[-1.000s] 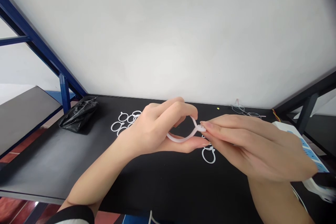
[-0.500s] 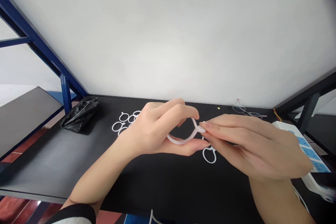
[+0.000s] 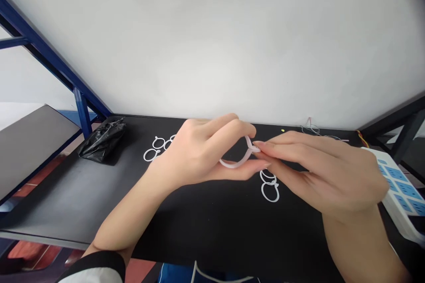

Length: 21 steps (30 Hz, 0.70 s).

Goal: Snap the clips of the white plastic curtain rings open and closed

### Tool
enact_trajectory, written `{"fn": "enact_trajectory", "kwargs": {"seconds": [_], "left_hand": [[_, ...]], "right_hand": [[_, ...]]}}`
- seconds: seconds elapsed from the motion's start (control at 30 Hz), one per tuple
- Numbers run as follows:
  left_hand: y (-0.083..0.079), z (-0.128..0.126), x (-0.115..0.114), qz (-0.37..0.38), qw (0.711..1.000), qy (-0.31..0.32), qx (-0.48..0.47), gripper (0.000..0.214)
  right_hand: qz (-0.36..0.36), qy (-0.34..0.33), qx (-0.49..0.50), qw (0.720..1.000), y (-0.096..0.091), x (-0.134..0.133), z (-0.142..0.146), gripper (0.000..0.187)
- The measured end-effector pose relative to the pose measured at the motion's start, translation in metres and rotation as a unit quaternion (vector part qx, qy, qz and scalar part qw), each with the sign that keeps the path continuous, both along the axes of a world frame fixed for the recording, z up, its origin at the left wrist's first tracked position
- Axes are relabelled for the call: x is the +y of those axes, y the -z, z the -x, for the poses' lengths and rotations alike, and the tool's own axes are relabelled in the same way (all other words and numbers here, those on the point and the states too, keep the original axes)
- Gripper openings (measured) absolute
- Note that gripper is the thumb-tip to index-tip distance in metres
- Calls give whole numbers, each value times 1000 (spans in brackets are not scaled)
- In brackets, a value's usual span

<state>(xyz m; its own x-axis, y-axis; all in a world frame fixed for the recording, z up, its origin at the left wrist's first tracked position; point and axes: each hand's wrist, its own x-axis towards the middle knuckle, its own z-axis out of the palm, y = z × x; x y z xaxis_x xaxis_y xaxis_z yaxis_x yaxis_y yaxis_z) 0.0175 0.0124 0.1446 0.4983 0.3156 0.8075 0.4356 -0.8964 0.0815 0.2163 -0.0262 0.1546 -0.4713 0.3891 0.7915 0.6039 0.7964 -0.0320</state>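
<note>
A white plastic ring (image 3: 234,165) is held up over the black table between my two hands. My left hand (image 3: 202,152) curls around the ring's left side, its fingers over the top and its thumb below. With fingertips and thumb, my right hand (image 3: 318,170) pinches the small tab where the ring's ends meet. Past the hands, a pair of linked-looking white rings (image 3: 270,192) lies on the table, partly hidden by my right fingers. More white rings (image 3: 152,155) lie left of my left hand, which covers some of them.
A black plastic bag (image 3: 102,140) sits at the back left of the black table (image 3: 212,230). To the right is a white power strip (image 3: 398,190) with blue sockets. Thin wire (image 3: 312,129) lies near the white wall, and a blue frame (image 3: 83,110) stands at left.
Both hands and the ring appear slightly higher in view, as the whole scene has shifted a little. The grip on the ring looks the same.
</note>
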Motion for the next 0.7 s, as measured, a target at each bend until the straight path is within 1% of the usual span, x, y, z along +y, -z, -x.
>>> {"fn": "enact_trajectory", "kwargs": {"seconds": [0.1, 0.23, 0.33, 0.4, 0.47, 0.5, 0.57, 0.63, 0.7], "left_hand": [[1, 0, 2, 7, 1000, -11, 16, 29], [0, 1, 2, 18, 999, -23, 28, 30], [-3, 6, 4, 57, 996, -26, 57, 34], [-7, 12, 7, 82, 994, -37, 63, 38], [-10, 20, 11, 85, 993, -67, 40, 39], [-11, 23, 13, 81, 993, -84, 23, 36], [-13, 27, 16, 74, 992, -106, -2, 30], [-14, 29, 17, 73, 992, -106, -8, 24], [-13, 27, 17, 78, 993, -91, 1, 21]], "right_hand": [[19, -12, 17, 1000, 6, 4, 0, 19], [34, -33, 23, 999, 7, 8, 3, 17], [66, -46, 31, 996, 9, 13, 4, 14], [104, -51, 41, 992, 16, 22, 4, 11], [143, -51, 47, 987, 30, 34, 6, 9], [167, -46, 39, 984, 39, 41, 8, 8], [194, -28, 18, 981, 64, 54, 16, 10], [225, -10, -28, 974, 90, 61, 28, 14], [269, -8, -89, 959, 113, 62, 41, 17]]}}
